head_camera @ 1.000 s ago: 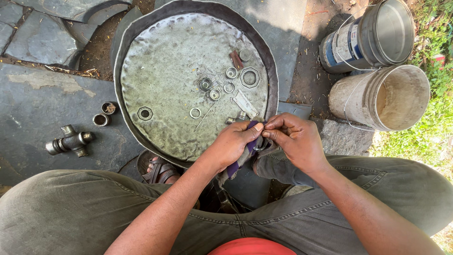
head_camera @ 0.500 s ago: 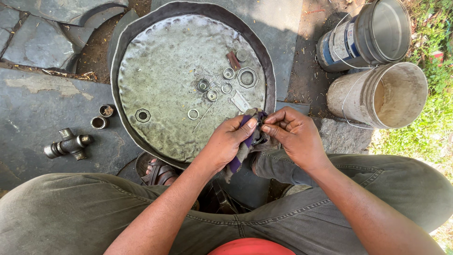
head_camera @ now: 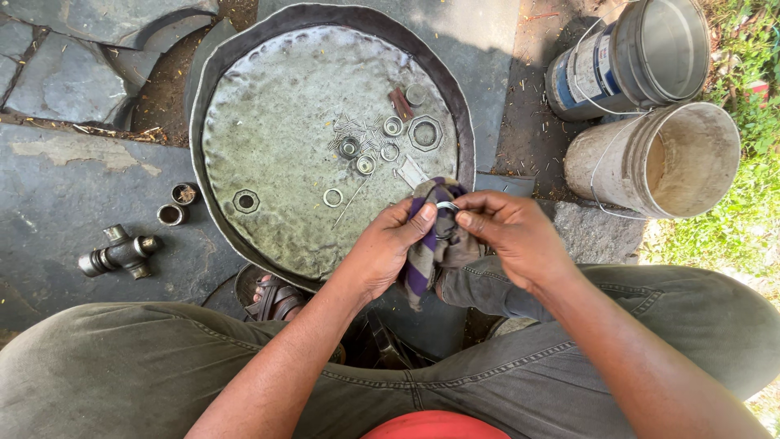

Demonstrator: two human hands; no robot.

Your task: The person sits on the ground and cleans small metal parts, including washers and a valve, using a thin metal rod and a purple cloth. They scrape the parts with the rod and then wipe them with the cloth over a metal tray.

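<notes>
Both hands, left [head_camera: 382,252] and right [head_camera: 512,232], pinched a ring [head_camera: 446,208] in a rag [head_camera: 431,244] at the tray's [head_camera: 213,114] five o'clock.

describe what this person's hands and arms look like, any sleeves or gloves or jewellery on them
Both arms are bare from the elbow down, with no sleeves showing. The left hand and right hand wear no gloves, and no rings, watch or bracelets can be seen. Nails are short. Below the arms, olive-grey trousers and the edge of a red top show.
</notes>
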